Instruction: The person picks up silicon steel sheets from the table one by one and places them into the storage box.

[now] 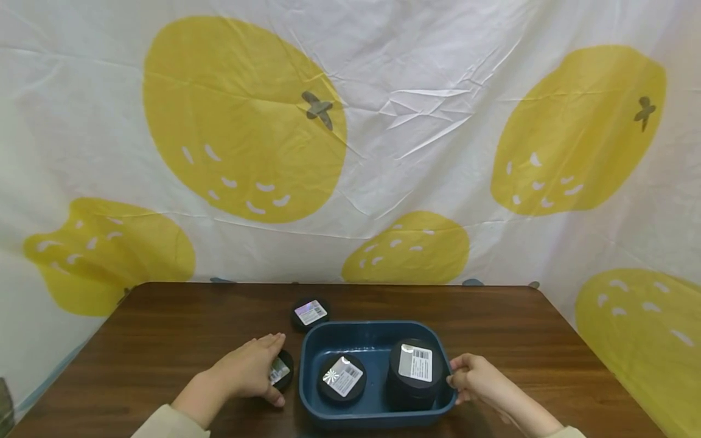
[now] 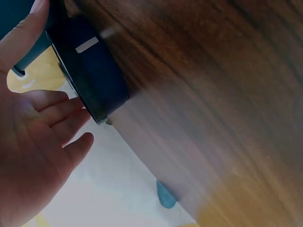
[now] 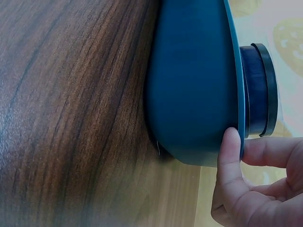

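A blue rectangular bin (image 1: 364, 417) stands on the table; its right rim is pinched between the thumb and index finger of my right hand (image 1: 482, 380). Inside the bin are a low black round jar (image 1: 342, 394) on the left and a taller black stack (image 1: 413, 389) on the right, both with white labels on top. My left hand (image 1: 243, 370) reaches over another black jar (image 1: 283, 372) left of the bin, covering part of its label. In the left wrist view the fingers are spread at the jar's (image 2: 94, 71) lid, not curled round it.
One more black labelled jar (image 1: 310, 314) sits by the bin's back left corner. The brown wooden table (image 1: 208, 310) ends at a white cloth (image 1: 405, 134) printed with yellow fruit, hanging behind it.
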Demonstrator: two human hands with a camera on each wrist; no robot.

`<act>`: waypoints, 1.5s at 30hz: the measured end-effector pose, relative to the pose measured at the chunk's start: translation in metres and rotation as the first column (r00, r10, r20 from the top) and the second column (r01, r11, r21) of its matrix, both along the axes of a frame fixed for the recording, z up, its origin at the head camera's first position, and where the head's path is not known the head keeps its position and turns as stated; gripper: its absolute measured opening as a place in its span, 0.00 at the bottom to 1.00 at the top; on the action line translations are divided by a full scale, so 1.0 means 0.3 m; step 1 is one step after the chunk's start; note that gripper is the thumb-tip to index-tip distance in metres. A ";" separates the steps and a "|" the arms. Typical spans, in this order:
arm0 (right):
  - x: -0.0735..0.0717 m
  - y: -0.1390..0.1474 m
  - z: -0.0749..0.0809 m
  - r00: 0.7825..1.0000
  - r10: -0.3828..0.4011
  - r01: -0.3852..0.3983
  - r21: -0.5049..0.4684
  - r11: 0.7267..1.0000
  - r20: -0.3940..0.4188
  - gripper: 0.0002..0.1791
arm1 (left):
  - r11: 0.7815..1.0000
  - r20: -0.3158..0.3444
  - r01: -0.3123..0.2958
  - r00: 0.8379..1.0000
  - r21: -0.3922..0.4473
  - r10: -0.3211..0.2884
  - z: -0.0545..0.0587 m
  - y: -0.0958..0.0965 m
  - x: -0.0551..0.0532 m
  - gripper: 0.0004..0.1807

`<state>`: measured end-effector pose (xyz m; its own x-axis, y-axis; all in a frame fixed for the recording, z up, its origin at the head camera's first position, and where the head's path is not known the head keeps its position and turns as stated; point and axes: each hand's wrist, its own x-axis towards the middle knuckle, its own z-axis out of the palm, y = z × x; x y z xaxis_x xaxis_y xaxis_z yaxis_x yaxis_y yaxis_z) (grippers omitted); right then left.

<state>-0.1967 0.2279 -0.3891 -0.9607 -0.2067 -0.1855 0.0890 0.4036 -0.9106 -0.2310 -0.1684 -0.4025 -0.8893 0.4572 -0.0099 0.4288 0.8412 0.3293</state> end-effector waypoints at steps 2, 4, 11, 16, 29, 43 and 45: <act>0.002 -0.002 0.002 1.000 -0.004 0.004 0.002 1.000 0.000 0.16 | 1.000 0.003 -0.007 1.000 -0.004 0.007 -0.002 -0.001 0.000 0.59; 0.003 -0.003 0.003 1.000 -0.008 0.008 0.003 1.000 0.000 0.16 | 1.000 0.004 -0.007 1.000 -0.004 0.007 -0.005 -0.003 -0.001 0.59; 0.005 -0.008 0.003 1.000 -0.017 0.017 0.010 1.000 -0.009 0.16 | 1.000 0.021 -0.023 1.000 0.012 0.023 -0.012 -0.006 0.005 0.57; 0.006 -0.013 0.007 1.000 -0.019 0.019 -0.001 1.000 -0.006 0.17 | 0.999 -0.001 -0.004 1.000 0.032 0.004 -0.011 -0.009 0.001 0.54; 0.001 -0.019 0.004 1.000 -0.021 0.021 -0.009 1.000 -0.008 0.17 | 0.998 -0.031 0.006 1.000 0.060 -0.005 -0.016 -0.031 -0.003 0.50; 0.006 -0.019 0.004 1.000 -0.030 0.030 -0.024 0.999 0.004 0.18 | 0.999 -0.056 -0.007 0.998 0.044 0.009 0.054 -0.041 0.011 0.49; 0.005 -0.016 0.003 1.000 -0.027 0.027 -0.020 0.999 0.002 0.18 | 0.999 -0.057 -0.013 0.998 0.039 0.016 0.067 -0.040 0.013 0.49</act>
<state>-0.1953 0.2231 -0.3884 -0.9657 -0.1843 -0.1828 0.1009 0.3827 -0.9184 -0.2271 -0.1805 -0.3823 -0.8945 0.4433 0.0580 0.4355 0.8348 0.3368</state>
